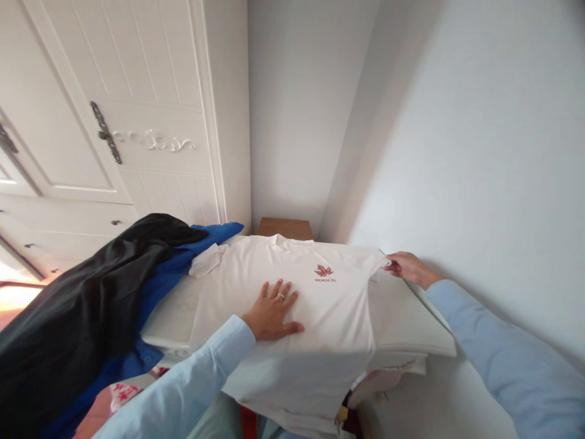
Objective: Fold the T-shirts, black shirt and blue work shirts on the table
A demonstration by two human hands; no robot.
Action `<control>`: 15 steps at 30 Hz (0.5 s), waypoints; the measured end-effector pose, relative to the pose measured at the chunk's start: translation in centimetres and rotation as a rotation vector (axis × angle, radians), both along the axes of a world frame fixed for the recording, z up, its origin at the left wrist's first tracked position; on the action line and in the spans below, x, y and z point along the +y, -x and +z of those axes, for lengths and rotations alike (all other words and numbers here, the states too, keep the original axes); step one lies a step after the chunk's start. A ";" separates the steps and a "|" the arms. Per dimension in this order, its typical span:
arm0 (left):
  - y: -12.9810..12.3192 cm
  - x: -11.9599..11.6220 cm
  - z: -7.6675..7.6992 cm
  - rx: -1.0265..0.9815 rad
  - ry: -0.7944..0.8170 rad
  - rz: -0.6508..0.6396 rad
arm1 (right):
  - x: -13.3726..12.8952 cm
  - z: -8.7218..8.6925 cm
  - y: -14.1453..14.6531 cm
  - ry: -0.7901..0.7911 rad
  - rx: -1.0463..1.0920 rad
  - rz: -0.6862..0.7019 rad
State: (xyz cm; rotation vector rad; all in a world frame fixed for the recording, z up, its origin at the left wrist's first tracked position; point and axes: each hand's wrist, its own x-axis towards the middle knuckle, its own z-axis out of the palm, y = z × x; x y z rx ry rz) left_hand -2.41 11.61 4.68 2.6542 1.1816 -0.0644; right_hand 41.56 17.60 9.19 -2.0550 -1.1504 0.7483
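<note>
A white T-shirt (pixel 228 274) with a dark red maple leaf print and lettering lies spread on a white tabletop (pixel 411 314), its collar at the far side and its lower part hanging over the near edge. My left hand (pixel 274 311) rests flat on the middle of the shirt, fingers spread, a ring on one of them. At the far right, my right hand (pixel 408 267) pinches the end of the shirt's right sleeve, which is drawn out toward the wall. The left sleeve lies loosely bunched beside the dark clothes.
Black clothing (pixel 105 268) and blue clothing (pixel 159 292) are heaped along the left side of the table. A white wardrobe (pixel 169 73) stands behind them. The pale wall (pixel 493 152) is close on the right. A brown wooden piece (pixel 286 228) sits behind the table.
</note>
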 end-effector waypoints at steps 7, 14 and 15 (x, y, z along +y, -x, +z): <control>-2.3 -0.7 0.6 0.035 0.080 -0.009 | 0.6 0.2 -2.4 -0.064 -0.301 -0.073; -3.4 1.3 2.2 -0.028 -0.145 0.098 | 0.1 2.1 -2.6 -0.441 -0.075 0.196; -3.3 1.9 2.1 -0.029 -0.185 0.112 | -0.2 2.3 -3.0 -0.497 -0.043 0.193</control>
